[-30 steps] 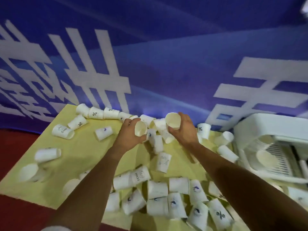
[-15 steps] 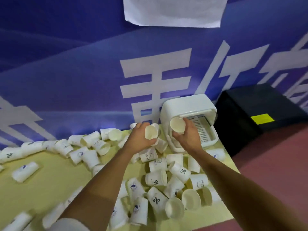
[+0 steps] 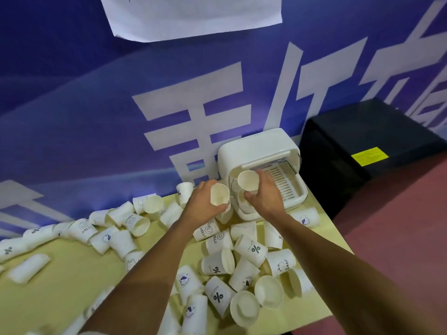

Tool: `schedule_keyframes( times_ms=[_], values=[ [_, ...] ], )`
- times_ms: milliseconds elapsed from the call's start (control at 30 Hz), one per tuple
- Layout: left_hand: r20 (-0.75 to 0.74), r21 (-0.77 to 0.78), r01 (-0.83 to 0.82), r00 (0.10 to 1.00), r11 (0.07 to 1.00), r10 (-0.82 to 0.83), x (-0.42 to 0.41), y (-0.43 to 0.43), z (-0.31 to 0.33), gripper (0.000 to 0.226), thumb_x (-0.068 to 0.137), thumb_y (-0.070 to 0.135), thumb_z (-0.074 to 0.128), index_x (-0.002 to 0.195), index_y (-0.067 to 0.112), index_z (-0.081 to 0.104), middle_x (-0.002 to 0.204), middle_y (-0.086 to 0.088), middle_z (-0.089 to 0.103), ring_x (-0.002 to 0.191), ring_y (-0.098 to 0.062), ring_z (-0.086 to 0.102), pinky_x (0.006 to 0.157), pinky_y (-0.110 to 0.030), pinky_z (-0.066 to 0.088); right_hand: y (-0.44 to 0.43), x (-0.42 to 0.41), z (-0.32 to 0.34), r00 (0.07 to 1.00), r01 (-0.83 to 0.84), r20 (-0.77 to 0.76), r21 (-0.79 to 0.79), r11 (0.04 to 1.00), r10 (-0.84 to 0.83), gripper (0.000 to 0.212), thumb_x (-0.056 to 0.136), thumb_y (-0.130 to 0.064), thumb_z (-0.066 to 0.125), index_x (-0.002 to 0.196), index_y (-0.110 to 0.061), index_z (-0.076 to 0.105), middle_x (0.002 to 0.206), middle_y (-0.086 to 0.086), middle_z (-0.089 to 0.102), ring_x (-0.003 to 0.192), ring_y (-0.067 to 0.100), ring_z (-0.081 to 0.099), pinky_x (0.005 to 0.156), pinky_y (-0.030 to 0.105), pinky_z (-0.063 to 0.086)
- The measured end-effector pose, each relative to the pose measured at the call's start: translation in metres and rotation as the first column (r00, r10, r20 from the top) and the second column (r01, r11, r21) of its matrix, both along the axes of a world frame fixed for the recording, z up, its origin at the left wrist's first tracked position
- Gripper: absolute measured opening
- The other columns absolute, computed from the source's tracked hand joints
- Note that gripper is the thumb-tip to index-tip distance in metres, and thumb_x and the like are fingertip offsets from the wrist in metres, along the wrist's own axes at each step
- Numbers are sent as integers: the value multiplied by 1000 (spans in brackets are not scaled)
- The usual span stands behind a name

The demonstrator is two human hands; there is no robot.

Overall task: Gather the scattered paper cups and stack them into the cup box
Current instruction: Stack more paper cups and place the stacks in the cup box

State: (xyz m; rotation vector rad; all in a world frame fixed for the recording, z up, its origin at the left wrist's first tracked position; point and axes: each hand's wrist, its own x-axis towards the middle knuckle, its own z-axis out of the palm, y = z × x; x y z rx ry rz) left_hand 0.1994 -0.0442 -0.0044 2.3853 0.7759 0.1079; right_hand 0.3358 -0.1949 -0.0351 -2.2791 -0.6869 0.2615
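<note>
"HELLO" with a small smiley is printed on a paper cup (image 3: 205, 232) just below the fingers (image 3: 217, 210) of the left hand (image 3: 203, 204). A bold "%" marks another cup (image 3: 252, 250) below the right hand (image 3: 266, 201). Huge white characters (image 3: 193, 139) cross the blue banner (image 3: 72, 105) beyond the fingers (cropped, so not readable whole). The yellow label (image 3: 369, 155) is illegible.

Over thirty paper cups (image 3: 251, 250), one cup box (image 3: 256, 146), two hands (image 3: 204, 205) (image 3: 267, 201)

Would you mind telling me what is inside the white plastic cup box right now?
A slotted white tray shows, with at least one white paper cup at its left end. The right hand and its held cup cover the rest.
</note>
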Motion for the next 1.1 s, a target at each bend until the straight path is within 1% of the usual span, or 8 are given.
schedule_keyframes(
  times_ms=[167,300,400,500,633,833,967,1100],
  values=[
    [6,-5,-36,999,999,36,-6,4,-1,75,71,42,80,135,28,44,131,5,49,118,-16,49,94,-28,40,4,-6,-10,998,-55,32,-61,997,57,73,78,-34,76,140,-13,44,131,7,54,122,27,50,99,39,46],
    [13,-10,-51,999,999,51,-11,8,0,73,72,44,79,134,28,44,131,5,50,117,-16,49,95,-32,43,1,-11,-16,998,-54,31,-115,992,58,70,78,-39,76,136,-12,47,128,8,54,121,28,50,103,39,43],
    [15,-18,-74,997,997,75,-13,12,5,70,75,47,76,134,27,44,133,4,51,116,-17,49,97,-38,45,5,-15,-9,994,-76,80,-66,995,81,68,84,-39,72,141,-13,46,137,7,53,128,25,46,108,37,40],
    [40,-35,-112,993,993,114,-14,15,13,70,75,50,76,133,25,46,132,4,52,115,-18,50,96,-38,46,11,-27,4,978,-200,-58,29,979,201,75,82,-35,76,146,-16,44,143,2,52,130,19,49,107,36,43],
    [74,-57,-97,992,994,101,-11,13,20,70,74,56,74,131,25,47,129,4,55,113,-17,52,93,-36,46,19,-46,11,946,-293,-109,114,949,305,72,76,-32,80,140,-20,49,130,-2,60,116,16,58,97,31,49],
    [75,-120,-41,996,992,50,-8,7,21,75,71,61,74,133,30,45,130,6,56,111,-14,55,93,-36,51,20,-52,10,967,-210,-107,166,964,229,68,73,-42,79,134,-29,53,119,-12,64,104,8,59,90,31,53],
    [89,-147,-22,995,989,35,-4,0,20,68,81,55,69,137,29,41,133,8,53,110,-12,56,87,-29,49,13,-43,13,982,-179,-36,129,975,185,67,75,-46,76,135,-26,51,118,-9,63,103,11,59,85,31,53],
    [54,-105,-55,997,993,61,-10,6,12,58,90,57,54,138,28,41,138,2,49,112,-17,57,95,-39,50,3,-25,9,998,-22,-55,122,992,29,65,73,-42,77,128,-23,48,115,-3,58,104,17,57,86,40,54]
  ],
)
